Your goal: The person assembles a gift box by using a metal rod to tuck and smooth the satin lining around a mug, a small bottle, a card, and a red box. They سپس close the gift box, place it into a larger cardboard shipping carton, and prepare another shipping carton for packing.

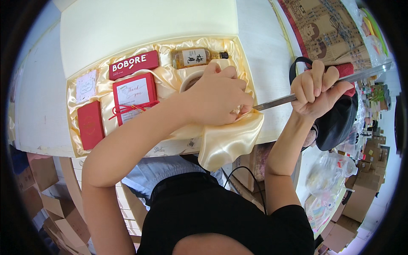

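Note:
An open cream gift box (71, 127) lined with shiny yellow satin lies before me. My left hand (220, 95) reaches over its near right corner, thumb and index finger closed on the satin lining (232, 143), whose loose part hangs over the box's front edge. Beneath this hand a round white-rimmed object (188, 81) is partly covered. My right hand (318, 89) holds a long flat metal strip, perhaps a ruler (277, 102), slanting down to the box's right wall; its lower tip meets the satin there. A glass bottle with a black cap (191, 58) lies on its side at the back right.
Also in the box are a dark red BOBORE carton (134, 64), a red box tied with red cord (135, 95), a plain red box (91, 125) and a small white box (86, 86). A black bag (338, 124), printed cardboard (328, 28) and plastic packaging (331, 173) stand right.

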{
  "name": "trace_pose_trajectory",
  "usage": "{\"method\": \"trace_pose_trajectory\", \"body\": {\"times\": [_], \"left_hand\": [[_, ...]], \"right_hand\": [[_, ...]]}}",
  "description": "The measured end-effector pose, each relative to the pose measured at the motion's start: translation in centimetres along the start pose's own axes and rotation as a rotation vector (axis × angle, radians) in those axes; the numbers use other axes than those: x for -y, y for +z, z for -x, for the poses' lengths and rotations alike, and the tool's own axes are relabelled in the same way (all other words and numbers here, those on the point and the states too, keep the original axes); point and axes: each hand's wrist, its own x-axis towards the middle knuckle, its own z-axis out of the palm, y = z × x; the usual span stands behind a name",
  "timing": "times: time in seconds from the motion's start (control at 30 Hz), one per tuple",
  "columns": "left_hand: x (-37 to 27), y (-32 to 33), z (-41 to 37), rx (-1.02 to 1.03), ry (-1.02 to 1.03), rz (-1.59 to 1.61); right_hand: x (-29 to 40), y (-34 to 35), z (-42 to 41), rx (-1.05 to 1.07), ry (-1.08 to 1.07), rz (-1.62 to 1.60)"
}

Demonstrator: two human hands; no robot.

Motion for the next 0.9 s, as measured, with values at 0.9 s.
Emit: {"method": "trace_pose_trajectory", "body": {"times": [0.9], "left_hand": [[0.1,1.3,-0.4,-0.189,-0.052,0.113]], "right_hand": [[-2.7,2.0,1.9,-0.104,0.162,0.172]]}}
